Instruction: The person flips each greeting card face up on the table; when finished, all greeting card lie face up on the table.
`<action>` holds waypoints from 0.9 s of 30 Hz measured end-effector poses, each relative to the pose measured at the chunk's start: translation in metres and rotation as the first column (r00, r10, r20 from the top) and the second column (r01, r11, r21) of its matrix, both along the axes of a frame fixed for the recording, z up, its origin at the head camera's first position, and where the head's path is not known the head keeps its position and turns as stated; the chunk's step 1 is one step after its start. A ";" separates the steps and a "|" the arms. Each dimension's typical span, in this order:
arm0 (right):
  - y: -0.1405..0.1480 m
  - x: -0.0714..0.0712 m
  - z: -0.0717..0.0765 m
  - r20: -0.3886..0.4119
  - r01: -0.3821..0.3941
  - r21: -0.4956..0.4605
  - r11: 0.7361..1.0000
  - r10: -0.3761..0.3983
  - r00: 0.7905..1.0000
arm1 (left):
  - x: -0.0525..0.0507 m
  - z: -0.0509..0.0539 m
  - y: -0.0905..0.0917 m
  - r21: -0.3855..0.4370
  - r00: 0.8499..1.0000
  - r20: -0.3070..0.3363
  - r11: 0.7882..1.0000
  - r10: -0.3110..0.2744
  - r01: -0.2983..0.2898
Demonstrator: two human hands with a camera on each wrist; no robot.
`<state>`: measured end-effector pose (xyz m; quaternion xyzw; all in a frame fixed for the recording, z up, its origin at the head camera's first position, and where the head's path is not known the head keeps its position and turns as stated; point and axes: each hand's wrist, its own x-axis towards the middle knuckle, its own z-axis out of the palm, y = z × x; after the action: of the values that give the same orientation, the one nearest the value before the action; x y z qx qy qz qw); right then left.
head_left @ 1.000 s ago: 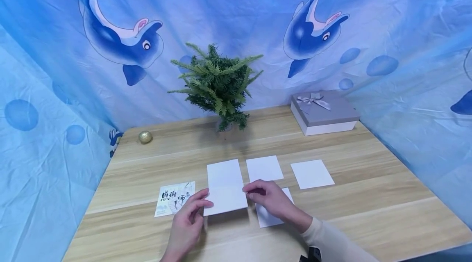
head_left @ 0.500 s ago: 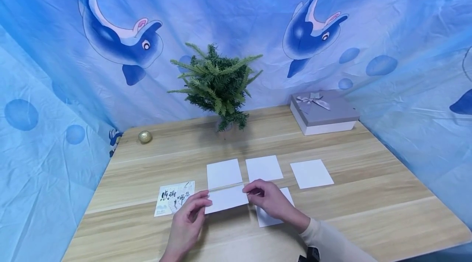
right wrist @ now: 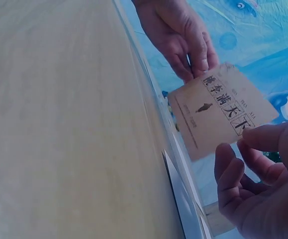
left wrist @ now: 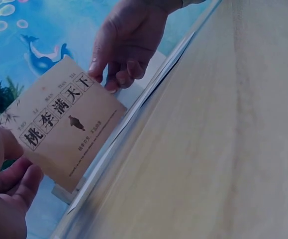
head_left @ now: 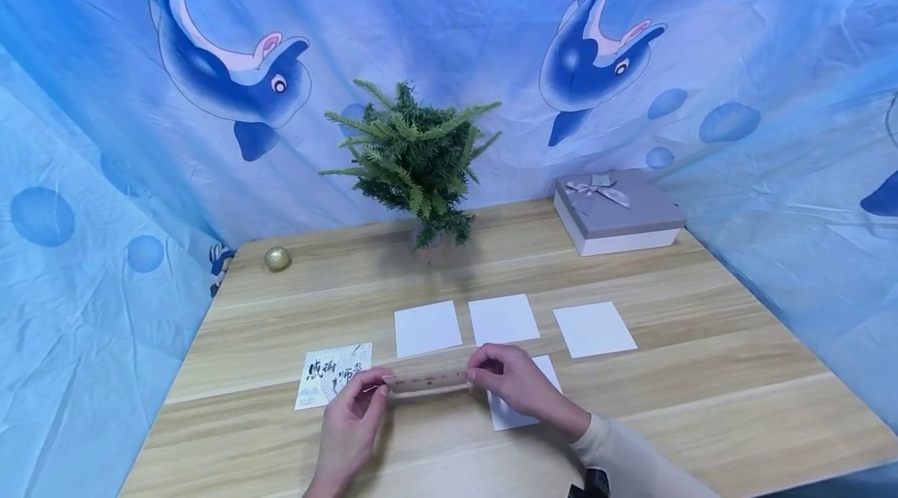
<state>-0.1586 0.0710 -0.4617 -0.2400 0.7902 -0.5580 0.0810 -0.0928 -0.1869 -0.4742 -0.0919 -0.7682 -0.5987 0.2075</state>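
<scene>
Both hands hold a square beige card between them, low over the front of the table. It stands tilted up, so the head view shows the card [head_left: 429,382] as a thin printed strip. In the left wrist view the card's face [left wrist: 66,119] bears large black Chinese characters and a small dark figure. My left hand [head_left: 351,424] pinches its left edge; my right hand [head_left: 519,385] pinches the right edge. Beneath the right hand lies a blank white card [head_left: 515,414], partly covered. A printed card [head_left: 326,381] with brush characters lies beside the left hand.
Behind the hands lie three blank white cards: the left one [head_left: 426,329], the middle one [head_left: 503,319] and the right one [head_left: 595,330]. A small green tree [head_left: 421,155], a grey gift box [head_left: 617,213] and a gold ball [head_left: 277,258] stand at the back.
The held card has swung from showing its blank white face to nearly upright, with its printed face now partly visible. Both hands stay in about the same place, still pinching it.
</scene>
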 end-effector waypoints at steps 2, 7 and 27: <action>0.000 0.001 0.001 0.024 -0.005 0.010 1.000 0.005 1.000 | 0.000 0.001 0.001 0.025 0.998 0.055 1.000 0.008 -0.009; 0.000 0.001 0.001 0.049 0.004 0.041 0.999 -0.006 0.999 | 0.001 0.004 0.002 0.033 0.990 0.141 0.999 0.016 -0.021; 0.002 -0.001 0.002 0.101 0.019 0.035 0.999 -0.022 0.995 | 0.002 0.003 0.003 0.013 0.990 0.140 1.000 -0.021 0.019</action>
<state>-0.1597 0.0730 -0.4594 -0.2017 0.7969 -0.5569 0.1193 -0.0911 -0.1839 -0.4712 -0.0560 -0.7764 -0.6102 0.1473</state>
